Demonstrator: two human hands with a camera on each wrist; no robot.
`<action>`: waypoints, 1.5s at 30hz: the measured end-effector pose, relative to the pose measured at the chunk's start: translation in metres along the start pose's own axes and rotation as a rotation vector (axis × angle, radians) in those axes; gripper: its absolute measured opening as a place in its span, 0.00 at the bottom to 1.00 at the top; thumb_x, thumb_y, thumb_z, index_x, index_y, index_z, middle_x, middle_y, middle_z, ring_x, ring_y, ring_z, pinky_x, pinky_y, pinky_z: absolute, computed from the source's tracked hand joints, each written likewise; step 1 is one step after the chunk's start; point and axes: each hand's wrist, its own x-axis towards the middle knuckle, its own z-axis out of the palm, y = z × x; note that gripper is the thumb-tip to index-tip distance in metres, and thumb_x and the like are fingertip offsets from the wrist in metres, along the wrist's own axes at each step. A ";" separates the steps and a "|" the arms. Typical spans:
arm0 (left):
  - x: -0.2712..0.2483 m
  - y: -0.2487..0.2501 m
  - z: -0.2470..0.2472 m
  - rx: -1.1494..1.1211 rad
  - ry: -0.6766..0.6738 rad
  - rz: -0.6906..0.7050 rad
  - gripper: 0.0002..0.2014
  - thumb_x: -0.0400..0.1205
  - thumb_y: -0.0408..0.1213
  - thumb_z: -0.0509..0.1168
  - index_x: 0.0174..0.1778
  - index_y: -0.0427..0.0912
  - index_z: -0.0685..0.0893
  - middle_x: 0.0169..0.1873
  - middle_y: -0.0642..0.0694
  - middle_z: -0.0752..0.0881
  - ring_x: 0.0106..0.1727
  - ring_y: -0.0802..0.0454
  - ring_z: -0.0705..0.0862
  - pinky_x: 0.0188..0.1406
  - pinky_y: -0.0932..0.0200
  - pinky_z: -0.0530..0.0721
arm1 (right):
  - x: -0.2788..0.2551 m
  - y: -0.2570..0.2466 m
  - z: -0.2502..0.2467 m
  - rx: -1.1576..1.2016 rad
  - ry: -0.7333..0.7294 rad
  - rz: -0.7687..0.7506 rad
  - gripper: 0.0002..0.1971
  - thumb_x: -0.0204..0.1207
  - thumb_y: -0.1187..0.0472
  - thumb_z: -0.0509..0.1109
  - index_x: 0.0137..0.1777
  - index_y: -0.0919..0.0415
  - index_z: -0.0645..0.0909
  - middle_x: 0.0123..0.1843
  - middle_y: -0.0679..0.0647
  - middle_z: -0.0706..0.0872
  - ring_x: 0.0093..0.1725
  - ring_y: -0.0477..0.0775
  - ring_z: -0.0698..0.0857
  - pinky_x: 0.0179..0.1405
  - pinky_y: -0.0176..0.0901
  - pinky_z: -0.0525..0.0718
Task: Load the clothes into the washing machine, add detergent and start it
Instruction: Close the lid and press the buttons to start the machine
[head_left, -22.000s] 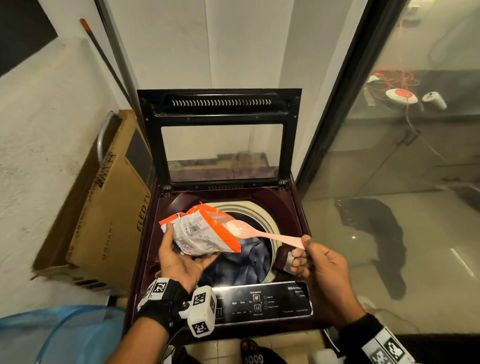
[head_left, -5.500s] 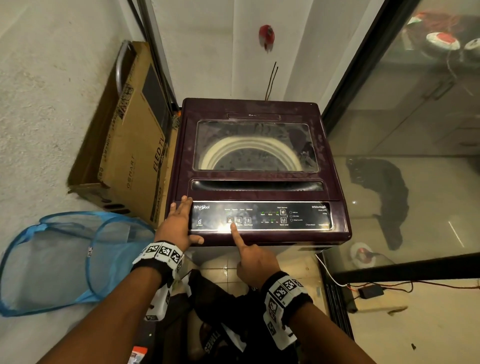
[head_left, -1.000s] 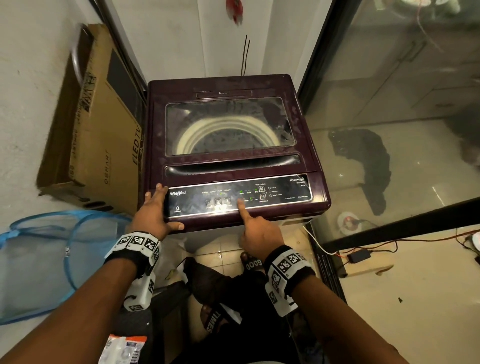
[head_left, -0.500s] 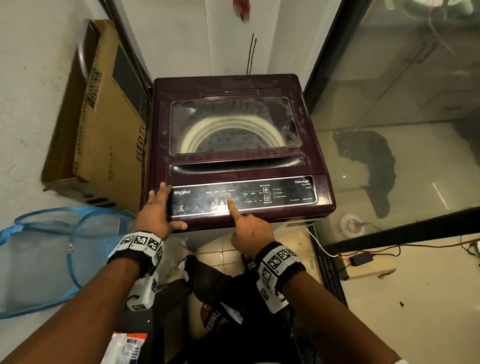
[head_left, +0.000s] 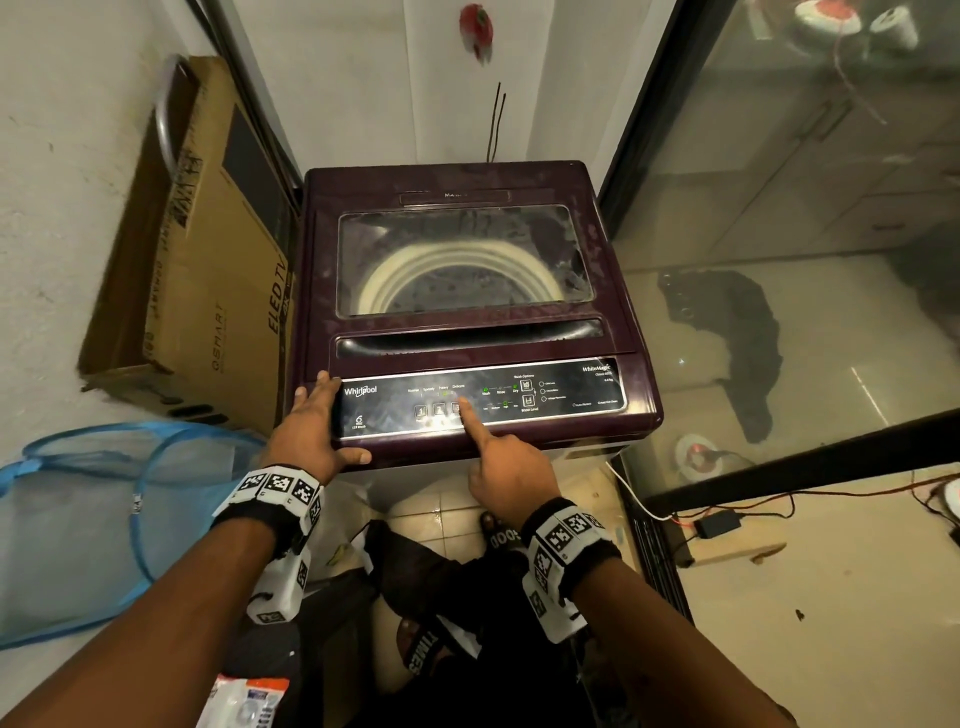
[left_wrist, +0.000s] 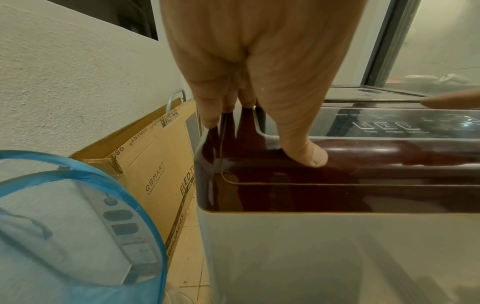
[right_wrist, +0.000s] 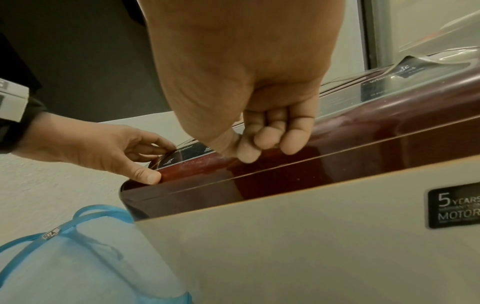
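Note:
The maroon top-loading washing machine stands with its lid down, and the pale drum rim shows through the lid window. Green lights glow on the black control panel. My left hand lies flat on the machine's front left corner, its thumb on the front edge. My right hand holds nothing. Its straight index fingertip presses the rightmost of three panel buttons, and its other fingers are curled. The clothes are out of sight. An orange-and-white detergent packet lies below my left arm.
A blue mesh laundry basket stands on the floor at the left. A flat cardboard TV box leans on the wall beside the machine. A glass partition bounds the right side. Cables and an adapter lie on the floor there.
Over the last second my right index finger slid left from the middle of the panel onto the row of buttons. My left hand has stayed on the corner.

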 end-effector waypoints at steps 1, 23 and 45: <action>0.000 0.000 0.000 -0.001 0.001 0.002 0.59 0.64 0.45 0.85 0.86 0.47 0.54 0.87 0.48 0.50 0.87 0.40 0.49 0.83 0.40 0.60 | -0.003 0.001 0.002 -0.005 0.008 0.005 0.47 0.77 0.62 0.63 0.89 0.42 0.38 0.31 0.50 0.76 0.31 0.57 0.79 0.34 0.48 0.80; -0.002 -0.002 0.002 -0.031 0.025 0.009 0.59 0.64 0.45 0.84 0.86 0.49 0.54 0.87 0.51 0.51 0.87 0.43 0.48 0.83 0.40 0.61 | -0.007 0.011 0.006 -0.057 0.047 0.070 0.45 0.81 0.60 0.60 0.89 0.47 0.33 0.38 0.54 0.84 0.35 0.56 0.83 0.39 0.53 0.88; 0.000 -0.005 0.003 0.007 0.003 0.019 0.59 0.66 0.47 0.83 0.86 0.48 0.52 0.87 0.49 0.48 0.87 0.42 0.49 0.83 0.42 0.62 | -0.008 0.014 -0.002 -0.075 -0.068 0.067 0.44 0.80 0.61 0.60 0.89 0.46 0.36 0.45 0.56 0.87 0.40 0.58 0.84 0.45 0.54 0.88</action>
